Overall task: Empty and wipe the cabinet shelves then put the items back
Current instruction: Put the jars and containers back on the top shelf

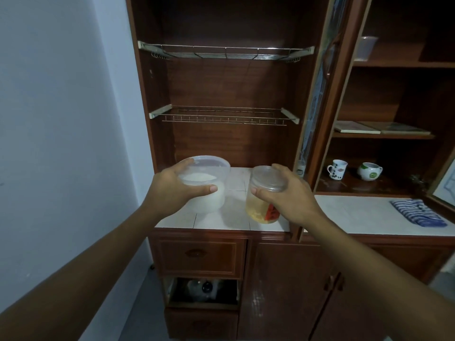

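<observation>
Plastic tub gripped in my left hand, clear jar in my right hand; wire shelves lie directly above both hands.

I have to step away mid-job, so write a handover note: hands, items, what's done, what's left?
Left hand grips the lidded tub of white contents; right hand grips the clear lidded jar, both at the tiled ledge.
Done: both wire racks are bare.
Striped cloth lies on the counter at right; two mugs stand on the right shelf.
To do: wiping cannot be confirmed; place tub and jar.
</observation>
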Available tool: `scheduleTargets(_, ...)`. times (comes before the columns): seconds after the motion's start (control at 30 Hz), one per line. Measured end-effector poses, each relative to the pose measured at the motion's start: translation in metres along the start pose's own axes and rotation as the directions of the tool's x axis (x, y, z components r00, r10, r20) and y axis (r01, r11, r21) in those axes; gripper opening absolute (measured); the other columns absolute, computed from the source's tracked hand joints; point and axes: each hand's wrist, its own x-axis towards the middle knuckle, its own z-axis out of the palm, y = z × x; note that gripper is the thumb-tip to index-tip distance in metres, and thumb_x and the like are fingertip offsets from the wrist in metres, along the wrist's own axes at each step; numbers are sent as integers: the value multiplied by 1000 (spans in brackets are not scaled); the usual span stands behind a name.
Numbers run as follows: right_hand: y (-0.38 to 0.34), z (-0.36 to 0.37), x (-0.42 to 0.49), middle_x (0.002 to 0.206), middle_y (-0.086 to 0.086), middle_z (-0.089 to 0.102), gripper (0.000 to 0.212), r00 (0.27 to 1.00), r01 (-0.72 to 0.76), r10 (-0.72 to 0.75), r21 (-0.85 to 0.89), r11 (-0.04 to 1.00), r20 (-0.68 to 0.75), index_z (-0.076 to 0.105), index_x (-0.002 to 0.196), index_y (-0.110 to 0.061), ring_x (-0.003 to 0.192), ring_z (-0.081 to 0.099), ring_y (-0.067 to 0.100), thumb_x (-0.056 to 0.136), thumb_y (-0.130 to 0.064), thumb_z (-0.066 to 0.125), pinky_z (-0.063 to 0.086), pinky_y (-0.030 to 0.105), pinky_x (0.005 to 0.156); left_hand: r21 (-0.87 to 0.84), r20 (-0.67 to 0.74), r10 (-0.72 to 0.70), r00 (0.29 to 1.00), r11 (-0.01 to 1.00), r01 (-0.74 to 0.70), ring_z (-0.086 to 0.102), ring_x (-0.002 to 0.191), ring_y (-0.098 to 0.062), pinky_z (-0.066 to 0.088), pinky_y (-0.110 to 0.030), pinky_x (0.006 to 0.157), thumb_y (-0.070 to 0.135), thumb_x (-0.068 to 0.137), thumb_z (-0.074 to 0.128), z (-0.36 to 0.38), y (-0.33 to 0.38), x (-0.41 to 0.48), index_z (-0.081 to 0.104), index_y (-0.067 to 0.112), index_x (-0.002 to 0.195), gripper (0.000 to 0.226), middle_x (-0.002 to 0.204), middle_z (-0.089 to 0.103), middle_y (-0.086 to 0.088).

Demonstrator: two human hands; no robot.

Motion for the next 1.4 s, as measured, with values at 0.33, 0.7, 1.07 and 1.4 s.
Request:
scheduleTargets(0.33, 58, -74, -22, 144, -6, 48, 96, 999, -16, 15, 14, 1000, 42, 42, 142, -35, 130, 46, 18, 60, -75, 70, 46, 45, 103, -5, 21, -1, 1000, 1000, 1, 52, 126, -15, 43, -31, 103, 76, 43, 78, 54, 51, -29, 53, 33, 137, 106, 137, 56, 8)
scheduleTargets(0.7, 121, -173, -40, 121, -10, 52, 82, 1000, 1, -1, -18, 1000, 13, 45, 142, -30, 117, 48, 12, 72, -57, 77, 35, 25, 86, -32, 16, 28, 999, 999, -27, 49, 107, -5, 39, -15, 83, 50, 59, 85, 141, 139, -51, 56, 33, 133, 82, 115, 53, 14)
scheduleTargets(1.07, 161, -224, -34, 131, -5, 53, 85, 994, -62, 60, -24, 998, -89, 43, 143, -29, 110, 49, 11, 71, -59, 76, 47, 33, 90, -143, 131, 135, 982, 983, -116, 60, 106, -9, 52, -23, 83, 47, 64, 85, 185, 183, -36, 60, 38, 122, 64, 117, 64, 15)
scheduleTargets(1.4, 194, -261, -19, 145, -2, 46, 85, 983, -103, 97, -28, 994, -153, 39, 146, -29, 128, 47, 24, 74, -57, 74, 47, 39, 95, -166, 177, 179, 968, 975, -150, 57, 101, -5, 46, -15, 75, 44, 64, 85, 221, 217, -23, 57, 50, 106, 51, 105, 60, 23)
